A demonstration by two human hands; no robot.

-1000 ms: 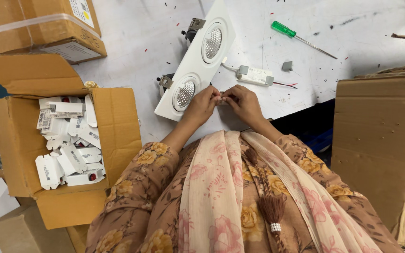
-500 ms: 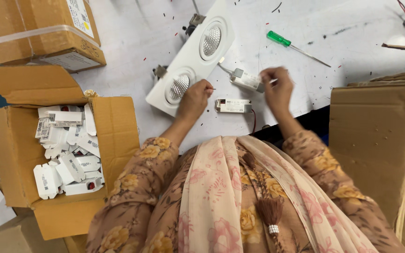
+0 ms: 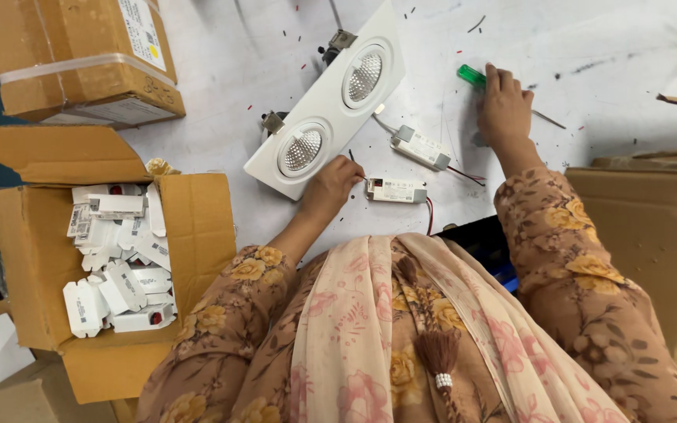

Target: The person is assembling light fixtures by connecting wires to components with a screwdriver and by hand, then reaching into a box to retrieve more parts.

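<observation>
Largest on the pale grey worktable (image 3: 221, 70): a long white twin-lamp downlight fitting of painted metal (image 3: 331, 102), lying diagonally face up, two ribbed reflectors in round rings — probably rigid and fairly weighty, best gripped along its long flat edges, away from the lenses and the spring clips at its ends. Below it, a small white rectangular plastic driver box (image 3: 396, 189) with thin red and black leads, near the table's front edge; likely light and stiff, safest held by the casing, not the wires, which look easy to kink or pull out. A second, similar box (image 3: 421, 147) just beyond. Left hand (image 3: 332, 186) pinched narrow at the wire end of the nearer box, touching it. Right hand (image 3: 505, 110) curled down over a green-handled screwdriver (image 3: 472, 75) — handle smooth, slim shaft poking out beyond the wrist; whether fully grasped, cannot tell.
</observation>
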